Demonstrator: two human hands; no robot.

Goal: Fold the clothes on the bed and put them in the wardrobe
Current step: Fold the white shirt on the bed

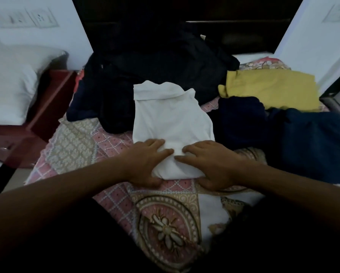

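A white collared shirt (171,119) lies folded lengthwise on the patterned bedsheet (76,138), collar at the far end. My left hand (145,160) grips its near edge from the left, fingers on top and thumb underneath. My right hand (210,164) holds the same edge from the right in the same way. Behind the shirt sits a heap of black clothes (155,71). A folded yellow garment (271,89) and a dark blue garment (295,138) lie to the right.
A dark headboard (234,20) rises behind the pile. A red-brown bedside table (47,107) and a white pillow (9,91) are at the left. A white panel, perhaps a door (318,42), stands at the right.
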